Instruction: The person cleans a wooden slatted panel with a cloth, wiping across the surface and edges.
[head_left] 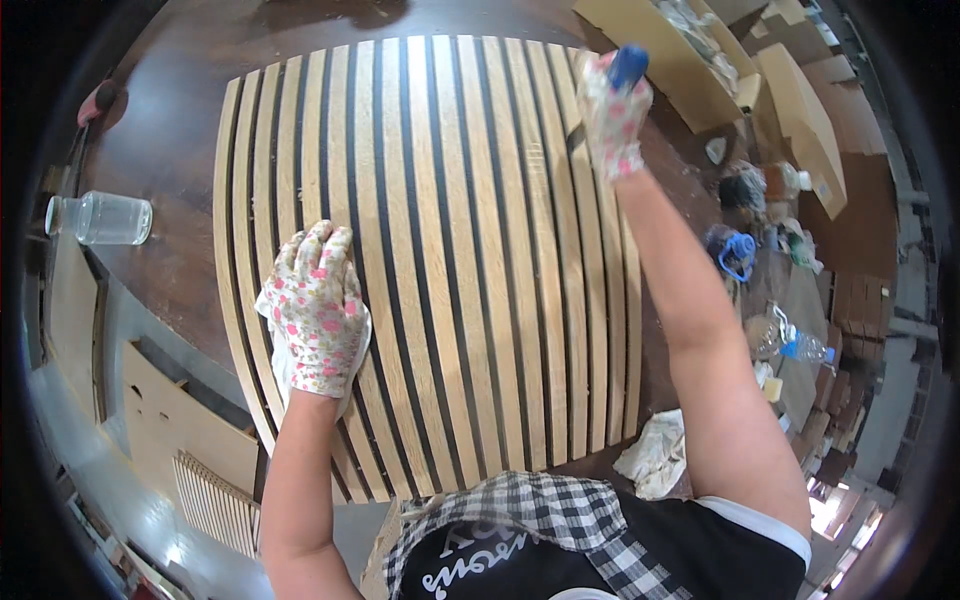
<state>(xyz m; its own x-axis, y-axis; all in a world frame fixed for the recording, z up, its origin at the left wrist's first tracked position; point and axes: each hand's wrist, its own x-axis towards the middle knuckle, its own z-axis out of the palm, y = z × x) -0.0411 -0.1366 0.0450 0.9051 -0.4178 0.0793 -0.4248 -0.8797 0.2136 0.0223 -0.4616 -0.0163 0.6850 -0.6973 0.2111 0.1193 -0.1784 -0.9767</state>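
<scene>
A slatted wood panel (480,250), pale strips with dark gaps between them, lies in front of me on a dark brown table. My left hand (318,300), in a floral glove, rests on its left part with a white cloth (284,352) bunched under the palm. At the panel's far right corner, my right hand (615,115), gloved alike, is closed round a blue-handled tool (628,66). The handle's end points up and away. A dark part of it shows by the slats below the hand, too blurred to make out.
A clear jar (115,218) lies at the table's left. Cardboard boxes (800,120), a blue ring-shaped item (738,256) and a plastic bottle (800,345) crowd the right side. A crumpled white rag (655,453) sits near the panel's near right corner. Boards (180,420) stand lower left.
</scene>
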